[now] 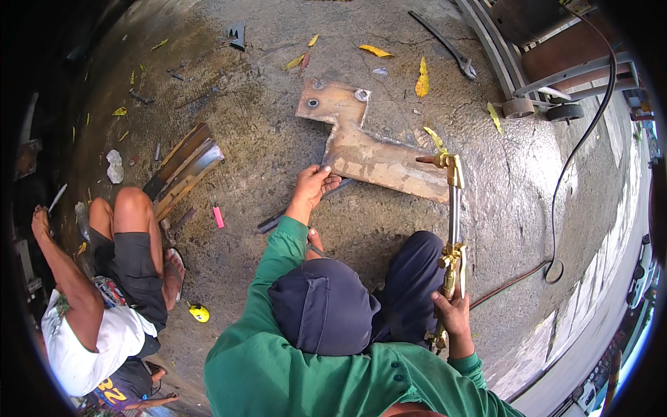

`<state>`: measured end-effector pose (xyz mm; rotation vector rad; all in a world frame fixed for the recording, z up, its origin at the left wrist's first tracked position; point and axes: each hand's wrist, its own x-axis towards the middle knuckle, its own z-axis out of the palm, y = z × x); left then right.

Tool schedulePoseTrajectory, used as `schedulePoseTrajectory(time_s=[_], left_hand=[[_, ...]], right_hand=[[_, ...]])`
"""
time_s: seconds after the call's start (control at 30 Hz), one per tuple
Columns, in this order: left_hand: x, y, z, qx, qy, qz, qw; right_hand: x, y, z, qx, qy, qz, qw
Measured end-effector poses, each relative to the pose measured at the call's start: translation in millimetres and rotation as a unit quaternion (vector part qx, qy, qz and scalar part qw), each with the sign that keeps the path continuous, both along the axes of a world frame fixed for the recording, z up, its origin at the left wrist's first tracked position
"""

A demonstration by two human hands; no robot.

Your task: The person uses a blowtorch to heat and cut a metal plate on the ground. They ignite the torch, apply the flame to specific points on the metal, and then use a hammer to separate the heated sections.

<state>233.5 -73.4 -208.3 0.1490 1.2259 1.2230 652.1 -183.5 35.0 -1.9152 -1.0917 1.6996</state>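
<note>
A flat, rusty steel plate [389,161], cut in a stepped shape with holes in its far end, lies on the concrete ahead of me. The fingers of my left hand [316,189] are closed on its near left edge. My right hand [453,314] is wrapped round the lower handle of a brass and steel cutting torch [454,208]. The torch stands roughly lengthwise, its copper tip pointing left over the plate's right end. No flame shows at the tip. A dark bar [272,221] runs partly beneath the plate, near my left wrist.
A person [97,306] squats at the left beside steel angle pieces [186,167]. A yellow tape measure [199,312] and a pink stick-like item [219,217] lie nearby. Far right are an adjustable wrench [464,64], a wheeled metal frame [517,106] and a looping hose [556,208].
</note>
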Motion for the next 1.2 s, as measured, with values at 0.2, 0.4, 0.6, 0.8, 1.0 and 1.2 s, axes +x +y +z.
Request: schedulePoseTrajectory(time_s=[0.2, 0.4, 0.6, 0.8, 1.0, 1.2], left_hand=[[-4.6, -1.3, 7.4, -0.009, -0.002, -0.034, 0.999], [-4.8, -3.2, 7.5, -0.011, 0.008, -0.013, 1.0], [-4.9, -2.0, 8.3, -0.013, 0.027, -0.016, 0.999], [-1.1, 2.5, 5.8, -0.007, 0.032, -0.019, 0.999], [3.9, -1.0, 4.7, 0.001, 0.045, -0.032, 0.998], [-2.4, -18.0, 3.4, 0.019, 0.049, 0.005, 0.999]], right_hand=[[6.7, 2.4, -7.9, -0.025, -0.017, 0.014, 0.999], [3.2, 3.8, -1.0, -0.021, -0.006, 0.006, 1.0], [1.4, 3.2, 3.0, -0.013, 0.017, -0.003, 1.0], [16.3, -1.8, -9.2, 0.048, 0.096, 0.02, 0.994], [22.2, -3.8, -12.5, 0.028, 0.162, 0.025, 0.986], [12.6, -11.6, -9.2, 0.039, 0.234, -0.056, 0.97]])
